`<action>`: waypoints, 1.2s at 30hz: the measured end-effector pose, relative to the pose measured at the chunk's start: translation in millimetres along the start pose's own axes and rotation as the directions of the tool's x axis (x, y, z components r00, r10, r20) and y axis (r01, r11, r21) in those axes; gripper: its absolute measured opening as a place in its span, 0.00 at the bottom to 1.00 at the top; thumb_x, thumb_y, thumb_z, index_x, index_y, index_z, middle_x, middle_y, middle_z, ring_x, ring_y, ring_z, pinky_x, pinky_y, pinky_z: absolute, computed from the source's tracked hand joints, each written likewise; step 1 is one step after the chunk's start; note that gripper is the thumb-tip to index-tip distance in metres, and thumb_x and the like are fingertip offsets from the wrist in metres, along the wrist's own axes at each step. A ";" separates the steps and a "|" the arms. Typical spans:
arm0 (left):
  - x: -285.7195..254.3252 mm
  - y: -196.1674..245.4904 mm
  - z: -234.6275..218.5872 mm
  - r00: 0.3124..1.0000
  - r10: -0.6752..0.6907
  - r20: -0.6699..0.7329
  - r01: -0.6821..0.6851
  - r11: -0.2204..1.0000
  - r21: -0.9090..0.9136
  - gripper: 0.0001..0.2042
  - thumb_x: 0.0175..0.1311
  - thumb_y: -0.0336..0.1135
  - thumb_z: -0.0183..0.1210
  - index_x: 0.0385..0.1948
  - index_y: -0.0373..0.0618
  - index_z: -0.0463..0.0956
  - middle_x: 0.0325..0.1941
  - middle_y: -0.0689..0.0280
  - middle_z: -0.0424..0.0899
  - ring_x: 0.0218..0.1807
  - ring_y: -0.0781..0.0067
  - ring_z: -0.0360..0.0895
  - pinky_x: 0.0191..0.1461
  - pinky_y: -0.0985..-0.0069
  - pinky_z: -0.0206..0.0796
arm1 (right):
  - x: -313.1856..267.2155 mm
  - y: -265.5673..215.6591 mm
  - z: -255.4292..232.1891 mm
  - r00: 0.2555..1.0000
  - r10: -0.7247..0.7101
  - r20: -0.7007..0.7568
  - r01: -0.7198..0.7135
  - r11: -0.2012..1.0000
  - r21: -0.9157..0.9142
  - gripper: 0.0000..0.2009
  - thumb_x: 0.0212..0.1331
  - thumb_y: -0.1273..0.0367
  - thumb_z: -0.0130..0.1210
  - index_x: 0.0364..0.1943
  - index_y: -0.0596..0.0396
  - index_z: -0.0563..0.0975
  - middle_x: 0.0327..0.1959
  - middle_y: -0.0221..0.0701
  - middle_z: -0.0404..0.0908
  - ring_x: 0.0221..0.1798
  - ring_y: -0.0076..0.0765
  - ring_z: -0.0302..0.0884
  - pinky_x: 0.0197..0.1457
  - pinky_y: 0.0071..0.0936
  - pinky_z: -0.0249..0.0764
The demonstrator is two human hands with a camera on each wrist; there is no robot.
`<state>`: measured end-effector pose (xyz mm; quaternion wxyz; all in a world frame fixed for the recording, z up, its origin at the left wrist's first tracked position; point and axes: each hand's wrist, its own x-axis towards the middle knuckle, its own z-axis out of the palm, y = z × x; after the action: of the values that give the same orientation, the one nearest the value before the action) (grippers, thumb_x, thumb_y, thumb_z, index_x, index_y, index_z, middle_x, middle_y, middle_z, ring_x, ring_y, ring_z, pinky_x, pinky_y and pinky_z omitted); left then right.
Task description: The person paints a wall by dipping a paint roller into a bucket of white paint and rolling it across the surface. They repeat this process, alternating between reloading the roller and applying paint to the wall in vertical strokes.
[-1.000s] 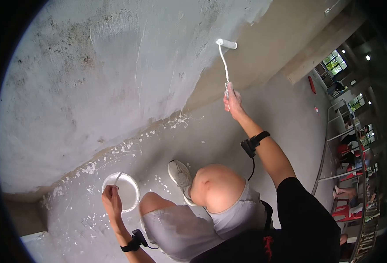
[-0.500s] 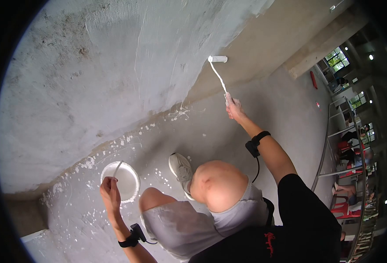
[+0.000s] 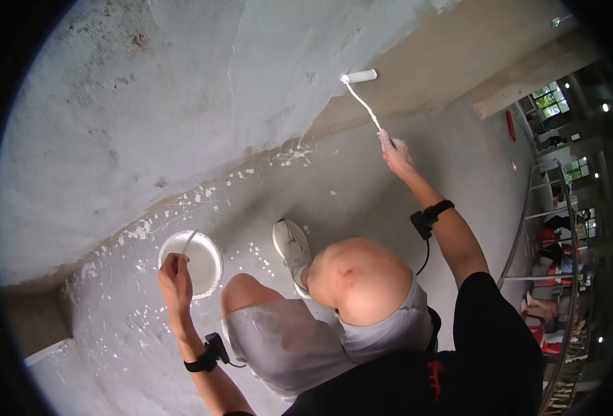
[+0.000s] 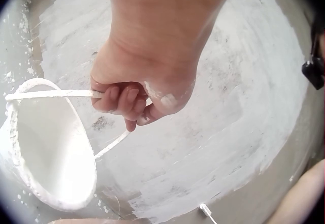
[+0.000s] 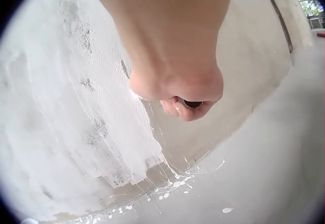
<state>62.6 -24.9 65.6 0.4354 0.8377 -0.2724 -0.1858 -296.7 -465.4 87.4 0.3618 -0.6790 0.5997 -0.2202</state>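
Observation:
My right hand (image 3: 398, 155) grips the handle of a paint roller (image 3: 360, 76), whose white-coated frame runs up to a white sleeve. That sleeve overlaps the border between the painted and bare wall in the head view. In the right wrist view, the right hand (image 5: 177, 89) has its fingers curled round a dark, hollow handle end, and the roller head is hidden. My left hand (image 3: 175, 283) holds the wire handle of a white bucket (image 3: 213, 277) beside my knee. Up close, the left fingers (image 4: 122, 102) curl round that white-coated handle (image 4: 56, 94), the bucket (image 4: 56, 148) hanging below it.
The wall (image 3: 133, 104) is pale with wet paint on the left and bare beige (image 3: 431, 69) on the right. White splatters (image 3: 202, 197) dot the grey floor along its base. My shoe (image 3: 292, 249) and knees are near the bucket. Far right, a railing (image 3: 521, 229), red chairs and people appear.
Compared with a second ago, the roller is lower on the wall, nearer the floor. The bucket and left hand have shifted slightly toward the wall. The head view has also shifted.

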 end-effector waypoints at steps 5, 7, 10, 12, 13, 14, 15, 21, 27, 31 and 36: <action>1.5 6.7 5.0 1.000 -0.006 0.024 0.006 1.000 0.004 0.13 0.65 0.35 0.51 0.28 0.32 0.74 0.19 0.63 0.68 0.24 0.78 0.61 0.29 0.75 0.56 | -10.9 -36.2 -23.0 1.000 -0.019 0.012 0.017 0.989 0.147 0.29 0.65 0.40 0.46 0.19 0.50 0.66 0.12 0.22 0.62 0.10 0.20 0.56 0.13 0.24 0.54; 1.8 11.3 6.7 1.000 -0.002 0.028 0.002 1.000 0.001 0.13 0.65 0.35 0.51 0.28 0.32 0.74 0.19 0.64 0.68 0.24 0.79 0.61 0.29 0.75 0.56 | -16.5 -54.8 -27.5 0.996 -0.086 0.000 0.084 0.965 0.249 0.28 0.65 0.40 0.45 0.20 0.47 0.63 0.12 0.20 0.58 0.09 0.17 0.52 0.10 0.20 0.50; 1.8 19.2 8.8 0.999 -0.014 0.036 0.015 1.000 -0.003 0.12 0.65 0.35 0.51 0.28 0.32 0.74 0.19 0.64 0.68 0.24 0.79 0.61 0.29 0.76 0.56 | -20.5 -62.5 -21.0 0.998 -0.063 0.027 0.051 0.947 0.317 0.28 0.65 0.40 0.44 0.21 0.48 0.63 0.12 0.20 0.58 0.10 0.17 0.52 0.11 0.20 0.50; 2.4 23.6 10.2 0.999 -0.023 0.044 0.023 1.000 -0.015 0.12 0.65 0.35 0.51 0.28 0.32 0.74 0.19 0.65 0.69 0.24 0.80 0.61 0.29 0.76 0.56 | -26.6 -56.6 -6.6 0.998 -0.026 0.061 0.004 0.942 0.335 0.28 0.65 0.40 0.44 0.21 0.48 0.63 0.12 0.21 0.58 0.10 0.17 0.52 0.11 0.21 0.51; 3.1 24.2 10.8 0.999 -0.022 0.042 0.022 1.000 -0.016 0.12 0.65 0.35 0.51 0.28 0.32 0.74 0.19 0.65 0.69 0.24 0.80 0.61 0.29 0.76 0.56 | -29.3 -51.3 2.8 0.995 0.006 0.098 -0.040 0.937 0.348 0.28 0.65 0.39 0.44 0.21 0.48 0.63 0.13 0.21 0.59 0.10 0.18 0.52 0.11 0.22 0.51; 3.5 24.0 12.0 0.999 -0.018 0.043 0.019 1.000 -0.025 0.12 0.65 0.35 0.51 0.28 0.32 0.74 0.19 0.65 0.69 0.24 0.80 0.62 0.29 0.77 0.56 | -29.6 -43.5 13.9 0.995 0.004 0.100 -0.038 0.937 0.347 0.28 0.65 0.39 0.44 0.21 0.48 0.63 0.13 0.21 0.59 0.10 0.18 0.52 0.11 0.22 0.51; 3.9 23.4 13.4 0.999 -0.015 0.043 0.017 0.999 -0.034 0.12 0.65 0.35 0.51 0.28 0.32 0.74 0.20 0.65 0.69 0.24 0.80 0.62 0.29 0.77 0.56 | -28.3 -32.0 26.6 0.990 0.034 0.135 -0.079 0.935 0.345 0.28 0.65 0.39 0.44 0.21 0.48 0.63 0.13 0.21 0.59 0.10 0.18 0.52 0.12 0.22 0.52; 4.2 11.7 12.4 1.000 0.013 0.028 -0.013 1.000 0.002 0.12 0.65 0.35 0.51 0.29 0.32 0.75 0.20 0.64 0.70 0.24 0.80 0.63 0.29 0.77 0.56 | -26.2 19.7 87.3 0.965 0.121 0.233 -0.185 0.944 0.273 0.29 0.66 0.41 0.43 0.21 0.51 0.66 0.13 0.23 0.62 0.10 0.21 0.56 0.12 0.24 0.54; 1.5 15.5 6.5 1.000 -0.019 0.017 0.019 1.000 0.024 0.12 0.65 0.35 0.51 0.29 0.32 0.75 0.19 0.63 0.71 0.23 0.78 0.63 0.29 0.75 0.58 | -31.8 37.8 114.3 0.963 0.145 0.229 -0.170 0.981 0.096 0.29 0.66 0.43 0.44 0.20 0.55 0.71 0.12 0.26 0.65 0.12 0.27 0.63 0.15 0.28 0.61; -0.4 5.2 3.4 0.999 0.008 -0.037 -0.007 0.999 0.032 0.12 0.65 0.35 0.52 0.30 0.32 0.76 0.19 0.60 0.72 0.23 0.77 0.63 0.29 0.74 0.58 | -55.3 47.5 147.3 0.911 0.089 0.402 -0.176 0.967 0.186 0.28 0.64 0.43 0.47 0.19 0.53 0.70 0.12 0.26 0.66 0.12 0.26 0.64 0.15 0.28 0.62; -5.6 1.1 -4.7 0.999 -0.009 -0.054 0.011 0.999 0.033 0.12 0.65 0.35 0.52 0.30 0.32 0.76 0.19 0.60 0.72 0.23 0.77 0.63 0.29 0.74 0.58 | -83.3 20.8 189.7 0.862 0.056 0.503 -0.248 0.913 0.323 0.25 0.65 0.46 0.49 0.20 0.51 0.68 0.14 0.24 0.65 0.12 0.22 0.61 0.14 0.24 0.62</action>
<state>60.5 -18.9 69.5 0.4275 0.8509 -0.2595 -0.1609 -186.6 -341.6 -38.7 0.6401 -0.5793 0.4891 -0.1248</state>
